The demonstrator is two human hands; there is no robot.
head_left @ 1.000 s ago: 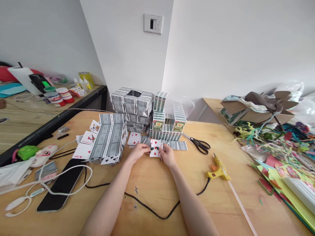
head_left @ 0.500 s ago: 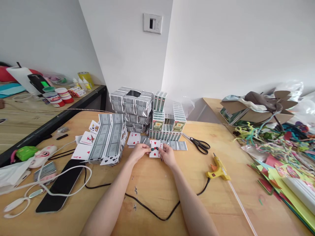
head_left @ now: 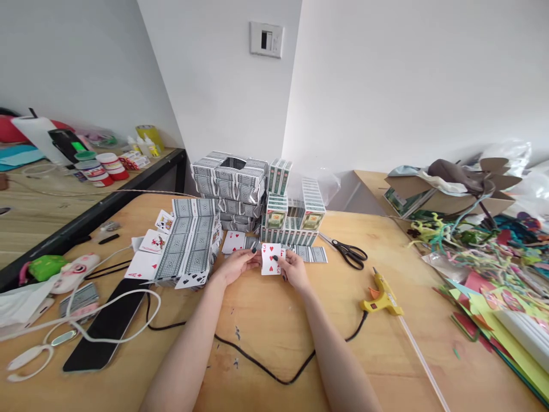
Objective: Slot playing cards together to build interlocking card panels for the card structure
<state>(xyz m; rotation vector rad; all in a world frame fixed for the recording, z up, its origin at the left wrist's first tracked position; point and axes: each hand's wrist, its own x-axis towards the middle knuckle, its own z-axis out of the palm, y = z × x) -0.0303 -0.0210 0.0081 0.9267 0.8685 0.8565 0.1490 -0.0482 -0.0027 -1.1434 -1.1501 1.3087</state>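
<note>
My right hand [head_left: 295, 271] grips playing cards [head_left: 270, 266] at their right edge, thumb on top. The front card shows the three of hearts, and a corner of another card peeks out on the right. Just left of them, my left hand [head_left: 239, 267] is open, its thumb lifted off the cards. Behind my hands lies a row of face-down cards [head_left: 309, 253], partly hidden. Beside it on the left is a face-up heart card [head_left: 231, 242]. A folded card structure [head_left: 184, 243] with grey patterned backs stands left of my left hand.
Behind stand a stacked card structure [head_left: 229, 183] and green card boxes [head_left: 277, 220]. To the right lie black scissors [head_left: 350, 253] and a yellow glue gun [head_left: 382, 297], its black cord crossing under my forearms. A phone [head_left: 105, 332] and white cable lie left; craft scraps [head_left: 484, 246] sit far right.
My left hand has let go of the cards and moved slightly left, its thumb rising. My right hand still holds the cards, now with more of the three of hearts showing.
</note>
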